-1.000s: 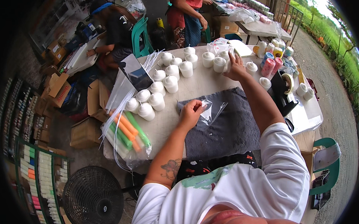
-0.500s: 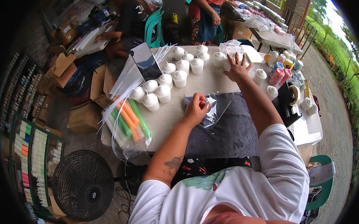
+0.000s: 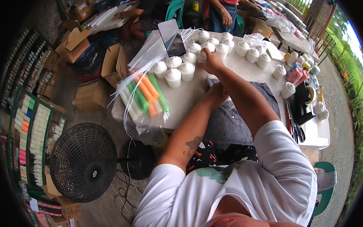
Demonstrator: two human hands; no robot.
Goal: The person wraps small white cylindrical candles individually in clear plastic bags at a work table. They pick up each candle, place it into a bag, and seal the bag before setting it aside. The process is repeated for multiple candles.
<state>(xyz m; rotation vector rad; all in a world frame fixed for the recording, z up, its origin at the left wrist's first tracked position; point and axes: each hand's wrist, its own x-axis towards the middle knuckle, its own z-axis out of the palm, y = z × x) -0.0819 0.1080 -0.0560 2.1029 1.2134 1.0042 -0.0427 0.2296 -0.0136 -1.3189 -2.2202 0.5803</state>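
- Touching white dome-topped wax candle (image 3: 201,57), far side, with right grip (image 3: 213,62); cannot tell whether closed.
- Holding left grip (image 3: 218,94) over dark-grey fabric towel (image 3: 230,127), presumably laid as padding; closure likewise undeterminable.

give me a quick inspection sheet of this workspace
surface: pale table with a grey cloth near the front edge
work items: white candles standing in groups
clutter: orange and green sticks in clear wrap, white strands, black tape dispenser
hands: right hand touching a candle; left hand over the cloth, grip hidden
cables: dark cables looped on the floor near the black fan
surroundings: cardboard boxes, two other people beyond the table
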